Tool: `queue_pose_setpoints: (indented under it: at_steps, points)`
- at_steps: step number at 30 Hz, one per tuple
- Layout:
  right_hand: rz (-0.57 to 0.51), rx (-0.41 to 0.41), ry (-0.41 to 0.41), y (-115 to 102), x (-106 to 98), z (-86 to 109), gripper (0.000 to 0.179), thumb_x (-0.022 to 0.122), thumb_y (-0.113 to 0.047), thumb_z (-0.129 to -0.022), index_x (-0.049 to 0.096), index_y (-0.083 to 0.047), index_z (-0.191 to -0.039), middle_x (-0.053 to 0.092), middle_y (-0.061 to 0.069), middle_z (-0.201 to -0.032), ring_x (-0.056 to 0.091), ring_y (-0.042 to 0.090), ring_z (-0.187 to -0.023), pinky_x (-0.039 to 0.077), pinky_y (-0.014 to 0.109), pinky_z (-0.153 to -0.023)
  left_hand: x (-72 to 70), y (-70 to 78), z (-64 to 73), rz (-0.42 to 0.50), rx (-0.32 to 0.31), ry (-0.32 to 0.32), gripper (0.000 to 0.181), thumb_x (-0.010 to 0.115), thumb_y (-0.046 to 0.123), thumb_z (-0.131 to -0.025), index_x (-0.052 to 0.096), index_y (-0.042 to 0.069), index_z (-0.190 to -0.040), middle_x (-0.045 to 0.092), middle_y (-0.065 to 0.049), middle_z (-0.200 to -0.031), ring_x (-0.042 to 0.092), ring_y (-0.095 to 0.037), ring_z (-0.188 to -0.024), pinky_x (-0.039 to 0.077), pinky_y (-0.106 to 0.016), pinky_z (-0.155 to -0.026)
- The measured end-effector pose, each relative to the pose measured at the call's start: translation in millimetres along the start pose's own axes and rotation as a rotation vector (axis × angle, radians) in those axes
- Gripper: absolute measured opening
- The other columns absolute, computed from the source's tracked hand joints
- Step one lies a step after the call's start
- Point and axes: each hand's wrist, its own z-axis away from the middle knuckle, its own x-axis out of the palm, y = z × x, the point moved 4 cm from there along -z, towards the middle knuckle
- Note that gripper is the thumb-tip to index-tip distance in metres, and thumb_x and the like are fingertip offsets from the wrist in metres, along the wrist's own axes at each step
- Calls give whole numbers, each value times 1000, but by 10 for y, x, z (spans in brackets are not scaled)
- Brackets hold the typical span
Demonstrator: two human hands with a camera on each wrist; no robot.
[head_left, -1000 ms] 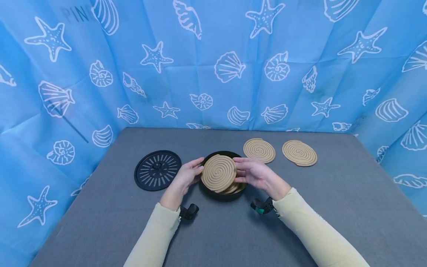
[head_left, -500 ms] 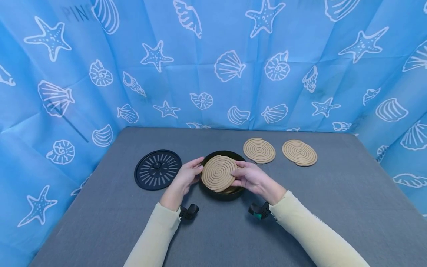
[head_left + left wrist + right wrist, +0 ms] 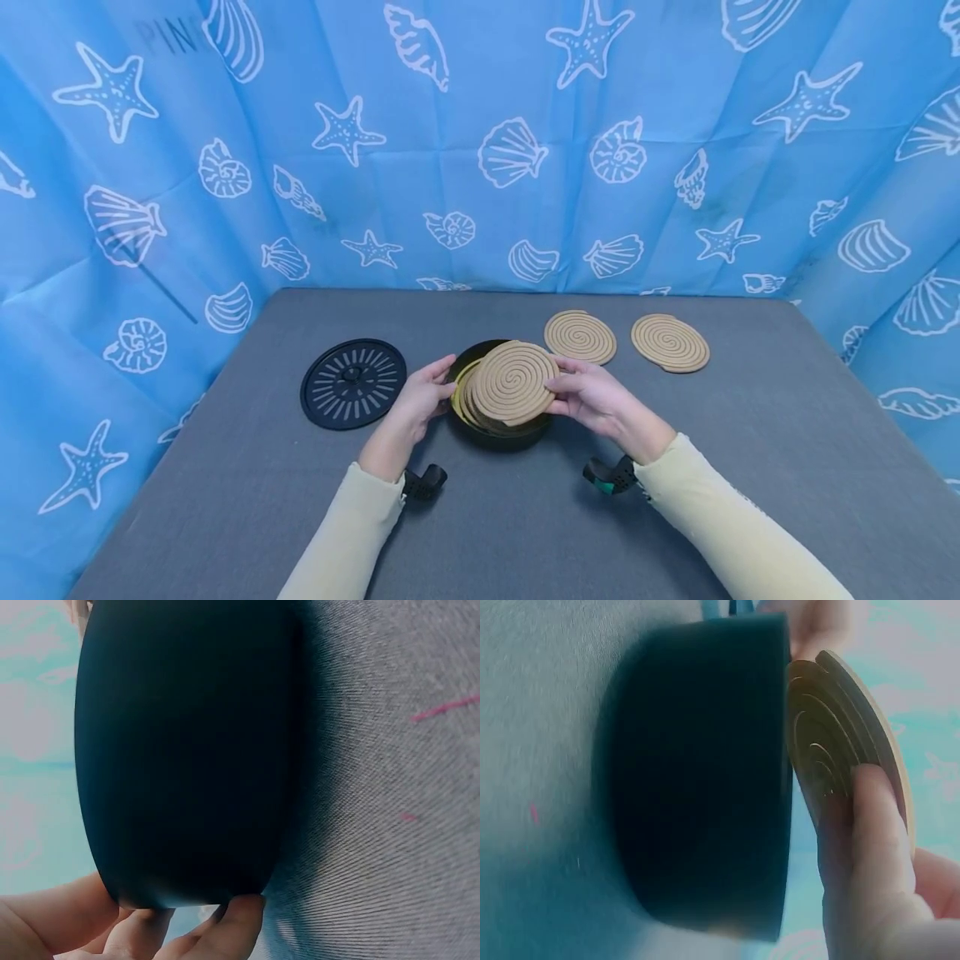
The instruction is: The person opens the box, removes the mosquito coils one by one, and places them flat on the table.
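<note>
Left hand [image 3: 414,400]: held the pot [image 3: 501,440] by its side.
Right hand [image 3: 597,402]: pinched a coil [image 3: 513,382] over the pot.

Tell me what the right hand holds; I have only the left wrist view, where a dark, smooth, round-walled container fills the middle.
Observer: The right hand pinches a flat, round, tan spiral coil.
Operator: Anything inside the container?
Observer: Yes, the head view shows more coil edges beneath the held one; I can't tell how many.
Operator: Any coils out on the grey woven cloth?
Observer: Two, lying flat and apart: a loose coil beyond and right of the container, and a second loose coil farther right.
</note>
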Motion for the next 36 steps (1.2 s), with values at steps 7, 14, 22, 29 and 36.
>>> queue_pose_setpoints:
  at_steps: [7, 14, 22, 29, 36]
  points:
    - [-19, -41, 16, -125, -152, 168, 68, 32, 10, -98, -7, 3, -152, 8, 31, -156, 62, 14, -105, 53, 31, -88, -15, -54, -10, 23, -20, -3, 51, 44, 1, -101, 35, 10, -151, 28, -12, -157, 25, -31, -143, 32, -56, -109]
    - [-22, -68, 37, -230, -310, 317, 70, 34, 9, -99, -10, -1, -153, 4, 31, -156, 64, 12, -102, 53, 32, -89, -29, -60, -14, 39, -31, -13, 51, 45, 1, -101, 36, 11, -151, 28, -12, -157, 27, -31, -142, 33, -56, -108]
    - [-18, -106, 50, -355, -491, 466, 72, 38, 7, -100, -9, -2, -154, 20, 30, -151, 65, 15, -103, 53, 32, -90, -32, -33, 4, 31, -33, -24, 51, 45, 2, -101, 36, 11, -151, 28, -12, -157, 28, -32, -142, 33, -57, -107]
    - [-54, -140, 44, -459, -627, 586, 74, 36, 8, -100, -15, -4, -152, -6, 28, -157, 65, 15, -103, 52, 31, -90, -44, -34, 8, 20, -23, -27, 51, 45, 1, -101, 37, 11, -150, 28, -13, -157, 27, -32, -142, 33, -58, -107]
    - [-148, -169, 29, -533, -827, 740, 79, 38, 10, -100, -20, -8, -151, 45, 21, -140, 67, 20, -102, 54, 34, -87, -48, -57, -11, 24, -33, -23, 51, 46, 1, -101, 37, 12, -150, 27, -12, -157, 26, -32, -143, 33, -59, -106]
